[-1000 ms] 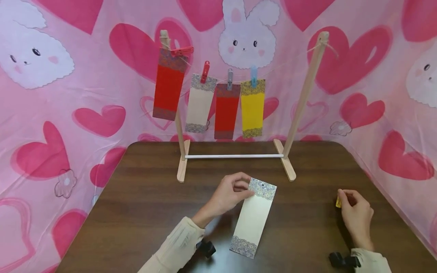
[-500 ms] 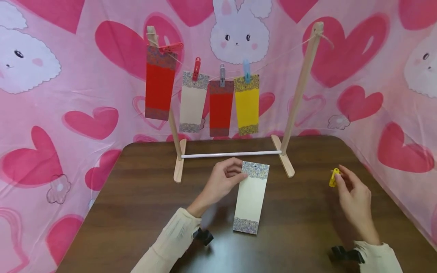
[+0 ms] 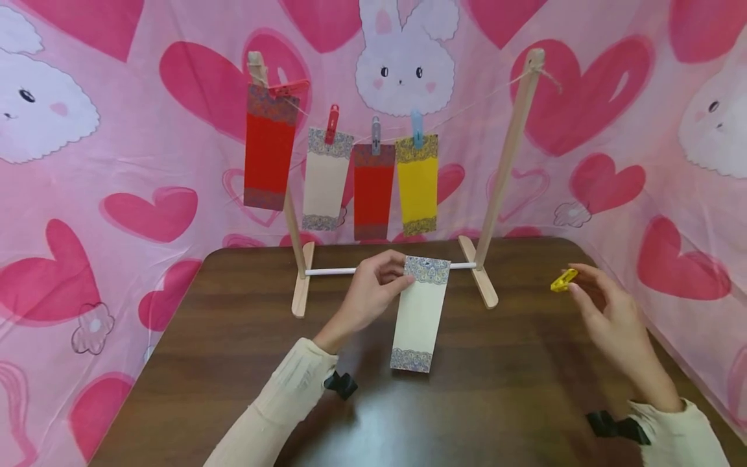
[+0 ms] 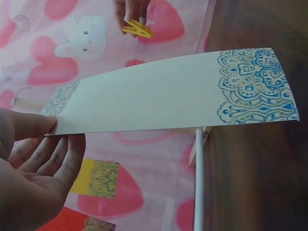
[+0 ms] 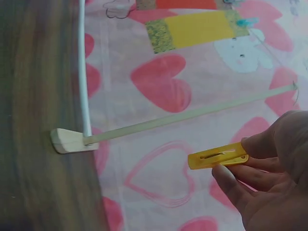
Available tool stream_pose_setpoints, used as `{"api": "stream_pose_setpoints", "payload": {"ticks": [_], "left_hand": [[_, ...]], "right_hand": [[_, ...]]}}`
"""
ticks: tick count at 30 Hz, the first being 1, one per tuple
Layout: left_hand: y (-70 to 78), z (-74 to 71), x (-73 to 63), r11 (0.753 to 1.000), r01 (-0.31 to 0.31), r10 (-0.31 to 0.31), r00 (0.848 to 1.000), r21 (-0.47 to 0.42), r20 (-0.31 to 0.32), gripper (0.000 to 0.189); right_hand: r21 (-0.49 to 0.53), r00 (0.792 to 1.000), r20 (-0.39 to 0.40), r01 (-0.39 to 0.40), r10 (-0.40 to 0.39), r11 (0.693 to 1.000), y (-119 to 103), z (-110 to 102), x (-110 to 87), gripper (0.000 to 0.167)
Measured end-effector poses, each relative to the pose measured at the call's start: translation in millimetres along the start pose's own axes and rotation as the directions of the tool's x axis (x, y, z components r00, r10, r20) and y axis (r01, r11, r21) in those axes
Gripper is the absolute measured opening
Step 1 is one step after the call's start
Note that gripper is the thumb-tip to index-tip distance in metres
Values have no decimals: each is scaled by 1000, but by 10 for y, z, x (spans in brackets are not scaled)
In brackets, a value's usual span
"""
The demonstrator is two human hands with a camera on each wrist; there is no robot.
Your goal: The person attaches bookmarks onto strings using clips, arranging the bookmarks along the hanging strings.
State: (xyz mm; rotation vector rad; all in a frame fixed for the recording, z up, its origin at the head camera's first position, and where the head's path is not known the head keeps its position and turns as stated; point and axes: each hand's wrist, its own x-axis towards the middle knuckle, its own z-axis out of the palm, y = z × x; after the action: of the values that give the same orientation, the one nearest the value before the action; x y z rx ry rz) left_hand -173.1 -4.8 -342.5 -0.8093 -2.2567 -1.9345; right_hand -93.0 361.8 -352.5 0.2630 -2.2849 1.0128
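My left hand pinches the upper left edge of a cream paper card with blue lace-patterned ends. In the left wrist view the card stretches away from thumb and fingers, its far end free. My right hand, off to the right above the table, pinches a yellow clothespin between thumb and fingers. The right wrist view shows that clothespin with its metal spring. Behind the hands, a red card, a cream card, another red card and a yellow card hang from a string.
Two wooden posts, the right one bearing the string's tied end, stand on flat feet joined by a white rod. Red, grey and light blue clothespins grip the hung cards. A pink heart-and-rabbit cloth surrounds the brown table.
The left hand has raised the cream card up and slightly left, over the white rod in view. The right hand has lifted the yellow clothespin from the table and turned it.
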Motion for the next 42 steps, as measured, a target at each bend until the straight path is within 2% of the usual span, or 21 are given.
{"api": "stream_pose_setpoints", "payload": {"ticks": [6,9,15,19,28,34,38,42], "left_hand": [[59,-34,129,999,3,-2,1000,41,-7,25],[97,-54,214,998,2,0,1000,60,-17,27],[177,-69,417,995,-37,41,998,87,-46,27],[225,-56,531,994,-57,62,996,88,-58,26],[351,-17,718,994,-60,67,995,90,-70,28],[434,6,871,995,-74,79,994,71,-77,27],[518,29,953,992,-79,87,992,95,-88,29],[618,61,1035,986,-111,124,987,125,-99,29]], "right_hand": [[-8,998,31,49,-48,999,-91,-56,126,41],[-48,996,36,87,-86,995,-149,-78,196,41],[-113,992,34,128,-125,985,-283,-131,335,39],[-105,990,44,140,-136,985,-368,-155,425,39],[-109,982,64,182,-176,977,-507,-181,541,42],[-156,972,75,232,-222,960,-602,-220,644,42],[-190,969,88,243,-230,951,-673,-238,720,41],[-199,958,61,286,-280,937,-737,-233,811,40]]}}
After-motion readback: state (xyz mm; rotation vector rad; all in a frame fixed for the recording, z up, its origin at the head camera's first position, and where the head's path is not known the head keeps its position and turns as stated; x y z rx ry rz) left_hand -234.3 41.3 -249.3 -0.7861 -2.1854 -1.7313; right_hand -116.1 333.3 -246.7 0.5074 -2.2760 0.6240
